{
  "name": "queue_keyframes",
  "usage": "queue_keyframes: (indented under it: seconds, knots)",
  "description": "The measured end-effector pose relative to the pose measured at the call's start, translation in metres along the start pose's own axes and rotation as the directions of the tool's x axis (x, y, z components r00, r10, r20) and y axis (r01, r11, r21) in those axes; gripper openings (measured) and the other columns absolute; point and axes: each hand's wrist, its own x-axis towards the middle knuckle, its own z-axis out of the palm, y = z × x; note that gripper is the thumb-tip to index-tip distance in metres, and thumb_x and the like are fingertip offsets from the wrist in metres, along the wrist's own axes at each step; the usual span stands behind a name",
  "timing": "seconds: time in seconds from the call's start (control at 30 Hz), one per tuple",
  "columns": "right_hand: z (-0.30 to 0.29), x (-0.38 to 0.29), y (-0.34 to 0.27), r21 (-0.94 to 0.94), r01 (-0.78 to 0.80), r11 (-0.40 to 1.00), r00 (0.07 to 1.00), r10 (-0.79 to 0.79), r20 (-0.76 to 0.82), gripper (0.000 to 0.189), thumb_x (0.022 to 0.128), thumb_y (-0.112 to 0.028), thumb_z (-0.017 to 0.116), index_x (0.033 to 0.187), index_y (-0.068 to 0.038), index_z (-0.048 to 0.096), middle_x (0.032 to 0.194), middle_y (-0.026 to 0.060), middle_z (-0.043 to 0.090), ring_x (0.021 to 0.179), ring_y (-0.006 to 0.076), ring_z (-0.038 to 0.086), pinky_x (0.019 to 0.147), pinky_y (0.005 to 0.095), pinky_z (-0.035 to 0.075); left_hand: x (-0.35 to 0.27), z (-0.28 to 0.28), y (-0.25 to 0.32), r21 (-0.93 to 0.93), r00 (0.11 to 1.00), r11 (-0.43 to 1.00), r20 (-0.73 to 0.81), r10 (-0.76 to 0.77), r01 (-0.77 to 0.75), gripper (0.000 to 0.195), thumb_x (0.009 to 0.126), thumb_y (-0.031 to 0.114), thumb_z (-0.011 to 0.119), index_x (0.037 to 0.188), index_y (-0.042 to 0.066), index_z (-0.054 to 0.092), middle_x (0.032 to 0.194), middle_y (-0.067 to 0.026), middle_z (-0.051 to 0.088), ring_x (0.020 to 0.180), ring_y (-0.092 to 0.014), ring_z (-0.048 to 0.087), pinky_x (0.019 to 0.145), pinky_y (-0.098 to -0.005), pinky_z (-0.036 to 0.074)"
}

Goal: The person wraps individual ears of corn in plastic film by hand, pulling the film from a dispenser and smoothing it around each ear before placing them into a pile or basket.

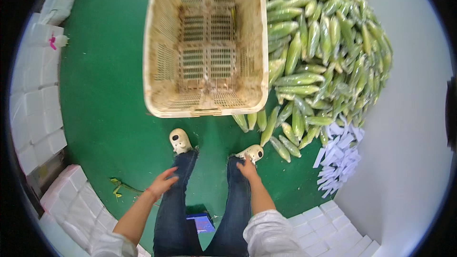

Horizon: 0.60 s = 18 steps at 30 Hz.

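Observation:
Over my left knee hovers my left hand, fingers apart and holding nothing. My right hand hangs in front of my right shin, its fingers also spread around nothing. Ahead of my feet stands a large cream plastic crate with slotted walls and brown stains. A thin yellow-green scrap lies inside it against the right wall. Right of the crate, a big heap of ears of corn in clear film spreads over the floor. Several ears reach past the crate's near right corner, close to my right shoe.
White paper strips lie piled by the grey wall. White boxes are stacked at left and lower right. A leafy scrap rests on the green floor. Between my legs is a blue-purple item.

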Motion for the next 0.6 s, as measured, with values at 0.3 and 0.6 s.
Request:
queue_keyframes:
  seconds: [0.3, 0.6]
  knots:
    - [0.004, 0.286, -0.008, -0.132, 0.141, 0.981, 0.901, -0.183, -0.394, 0.079, 0.077, -0.021, 0.069, 0.141, -0.002, 0.027, 0.128, 0.0283, 0.043, 0.112, 0.0445, 0.049, 0.090, 0.0489, 0.045, 0.464, 0.188, 0.092, -0.127, 0.977, 0.975, -0.130, 0.167, -0.183, 0.089, 0.079, 0.045, 0.069, 0.144, 0.019, 0.014, 0.141, -0.0154, 0.029, 0.125, -0.031, 0.032, 0.094, -0.0536, 0.035]
    - [-0.013, 0.286, 0.049, 0.419, 0.252, 0.872, 0.935, -0.108, -0.339, 0.074, 0.071, -0.026, 0.070, 0.131, -0.001, 0.035, 0.121, 0.0274, 0.050, 0.109, 0.0430, 0.052, 0.087, 0.0452, 0.045, 0.469, 0.246, 0.105, -0.103, 0.953, 0.949, -0.095, 0.289, -0.298, 0.054, 0.077, 0.025, 0.074, 0.122, 0.009, 0.048, 0.110, -0.0065, 0.062, 0.093, -0.018, 0.063, 0.071, -0.0340, 0.054]
